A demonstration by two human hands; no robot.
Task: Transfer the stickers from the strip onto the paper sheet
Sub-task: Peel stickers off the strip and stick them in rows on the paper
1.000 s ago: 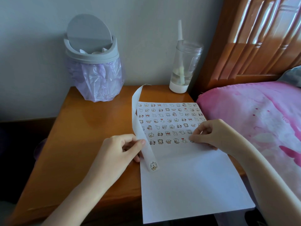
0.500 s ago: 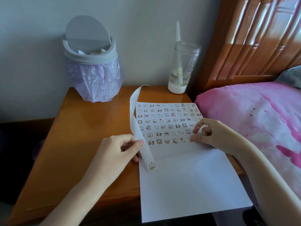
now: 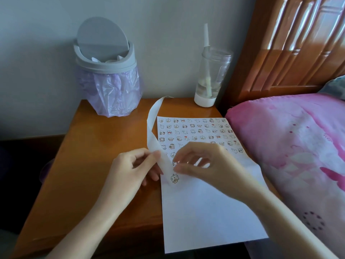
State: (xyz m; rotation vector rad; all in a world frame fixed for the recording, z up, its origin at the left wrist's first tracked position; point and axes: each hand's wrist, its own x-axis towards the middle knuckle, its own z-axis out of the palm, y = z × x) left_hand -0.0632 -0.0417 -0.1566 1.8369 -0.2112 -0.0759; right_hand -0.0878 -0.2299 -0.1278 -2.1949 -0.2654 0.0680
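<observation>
Behind, bin [image 3: 104, 58] and bottle [image 3: 211, 71]; strip [image 3: 152, 126] between hands [image 3: 130, 170] [image 3: 212, 165] over paper sheet [image 3: 205, 214].

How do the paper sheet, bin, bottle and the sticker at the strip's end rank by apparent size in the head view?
1. paper sheet, though it lies nearest the camera
2. bin
3. bottle
4. sticker on the strip, clearly smallest
</observation>
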